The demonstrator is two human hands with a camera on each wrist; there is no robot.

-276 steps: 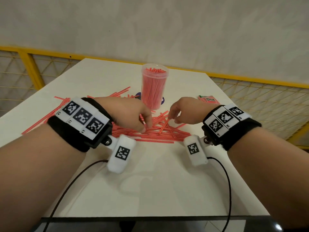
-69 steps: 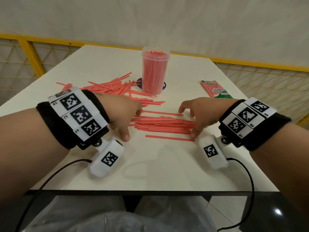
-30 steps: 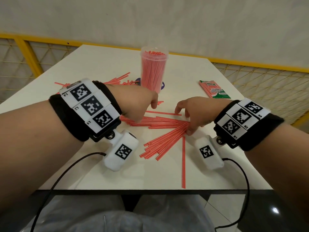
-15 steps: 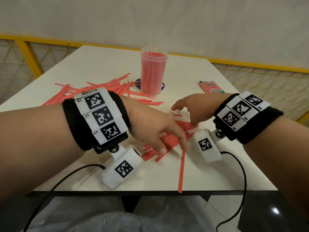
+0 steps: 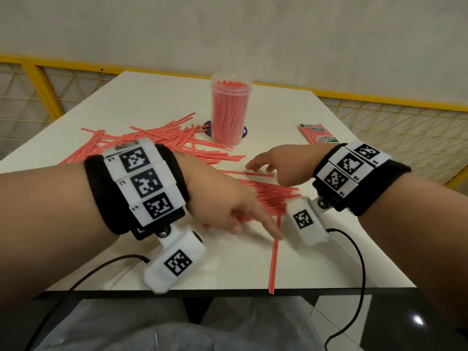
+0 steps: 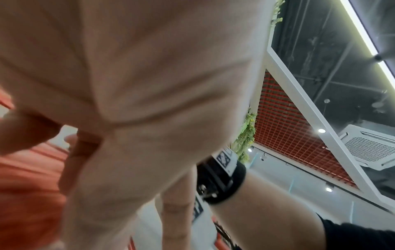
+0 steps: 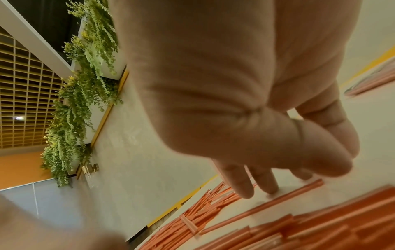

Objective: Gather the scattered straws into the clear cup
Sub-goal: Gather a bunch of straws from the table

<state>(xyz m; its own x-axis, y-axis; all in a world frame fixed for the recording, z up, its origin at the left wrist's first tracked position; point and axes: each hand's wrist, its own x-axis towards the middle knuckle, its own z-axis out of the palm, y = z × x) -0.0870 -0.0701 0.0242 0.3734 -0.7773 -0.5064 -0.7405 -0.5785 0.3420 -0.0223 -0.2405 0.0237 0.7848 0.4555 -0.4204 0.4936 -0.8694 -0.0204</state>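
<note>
Straws point(image 5: 266, 196), light, stiff and prone to rolling, lie bunched on the table point(image 5: 157, 102) between the loosely spread left hand point(image 5: 228, 209) and right hand point(image 5: 281, 165), both empty; best pinched mid-length as one bundle for the cup point(image 5: 230, 112)

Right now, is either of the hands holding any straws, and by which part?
Neither clearly. The right hand is spread open over the straw pile, gripping nothing. The left hand reaches across the pile with fingers extended; any hold beneath is hidden.
</note>
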